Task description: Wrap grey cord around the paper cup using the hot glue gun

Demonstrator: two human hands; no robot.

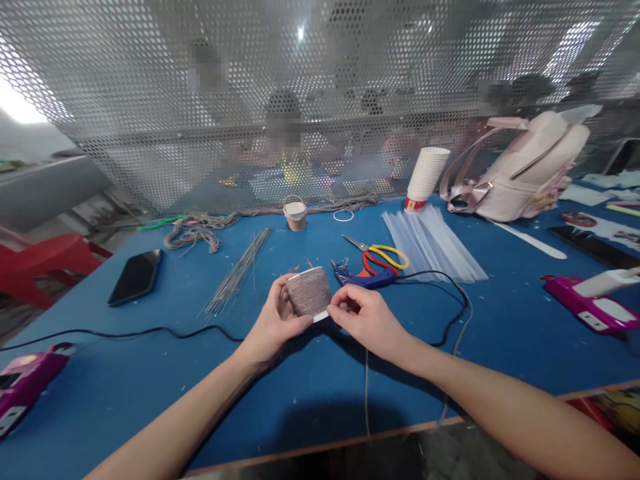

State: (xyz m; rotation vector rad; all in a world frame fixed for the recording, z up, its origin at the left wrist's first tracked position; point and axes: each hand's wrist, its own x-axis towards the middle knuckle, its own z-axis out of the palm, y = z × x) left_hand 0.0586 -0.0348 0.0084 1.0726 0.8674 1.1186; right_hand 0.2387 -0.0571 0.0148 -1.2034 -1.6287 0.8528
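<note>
A paper cup point(309, 293) wrapped in grey-brown cord lies tilted in my left hand point(275, 320), its white rim showing at the lower right. Thumb and fingers of that hand close round its left side and rim. My right hand point(367, 317) is pinched at the cup's right edge, apparently on the cord; the fingertips hide the exact grip. A strand of cord point(367, 393) hangs below this hand over the table's front edge. Just beyond lie a blue glue gun point(367, 279) and scissors point(383, 255) with red and yellow handles.
Wire stems point(240, 273), a phone point(135, 277) and a cord bundle point(193, 233) lie left. A small wrapped bucket point(295, 217) stands behind. Clear strips point(433, 243), stacked cups point(427, 177), a backpack point(530, 167) and a purple power strip point(590, 303) are right. Black cable point(165, 330) crosses the table.
</note>
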